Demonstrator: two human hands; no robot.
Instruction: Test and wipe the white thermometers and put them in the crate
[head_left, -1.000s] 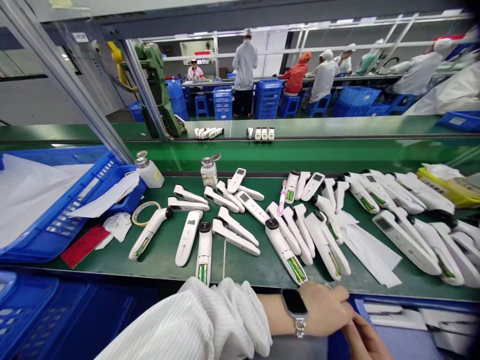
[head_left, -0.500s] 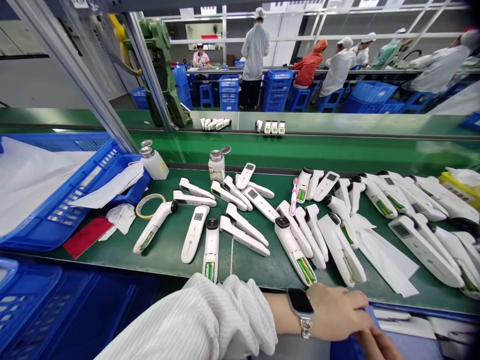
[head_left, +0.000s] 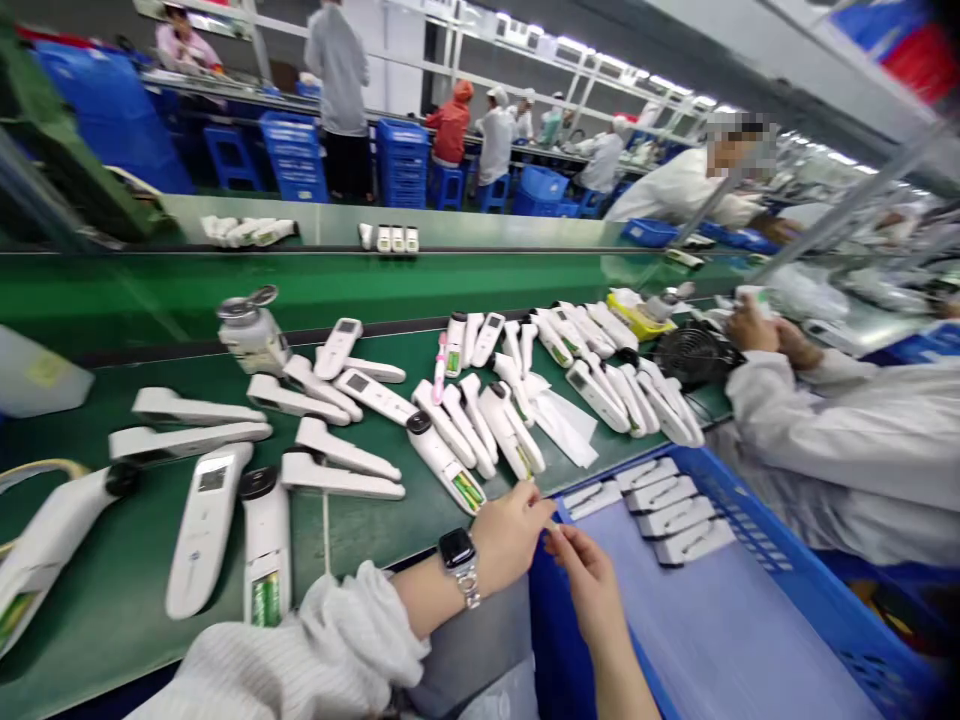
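My left hand, with a smartwatch on its wrist, is at the near edge of the green table. Its fingers are pinched and meet those of my right hand over the rim of a blue crate. Something small and pale shows between the fingertips, too small to name. Just beyond my left hand lies a white handheld thermometer with green batteries showing in its open handle. More white thermometers lie around it. White pieces sit in rows inside the crate.
A co-worker's sleeves and hands are at the right, beyond the crate. A metal-topped bottle stands at the back left. A black round fan-like object and a yellow container are at the back right.
The view has swung to the right, bringing the crate and the co-worker at the right into sight. Both my hands now show clearly, fingertips together; before, my right hand was partly hidden.
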